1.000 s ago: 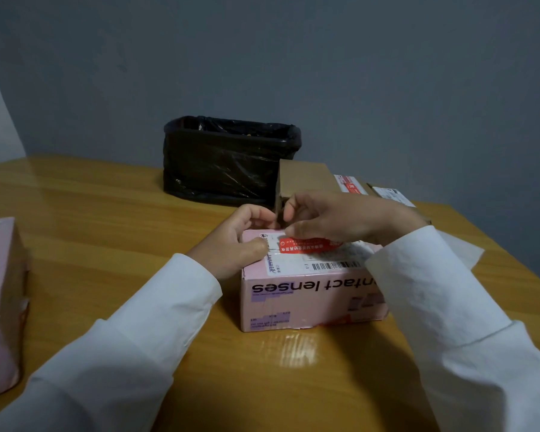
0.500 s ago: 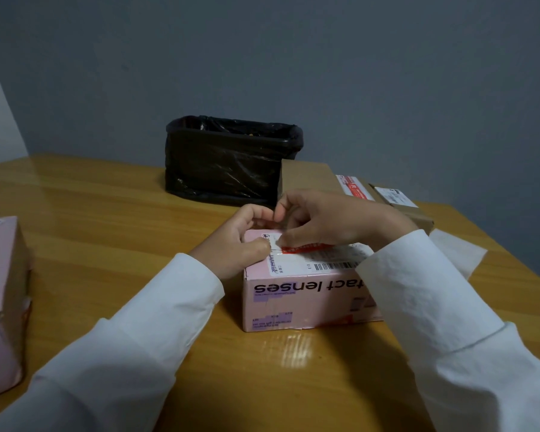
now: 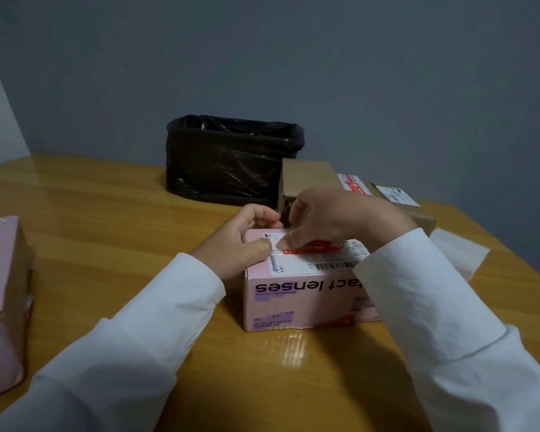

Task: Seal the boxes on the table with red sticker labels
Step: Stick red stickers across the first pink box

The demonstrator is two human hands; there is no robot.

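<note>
While the left hand point(image 3: 240, 241) grips the pink box point(image 3: 306, 294), the right hand point(image 3: 334, 219) pinches the red sticker point(image 3: 317, 247).

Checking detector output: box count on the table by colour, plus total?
Pink boxes: 2, one under the hands, one at the left edge
Brown boxes: 2, one behind the hands, one at right
Total: 4
</note>
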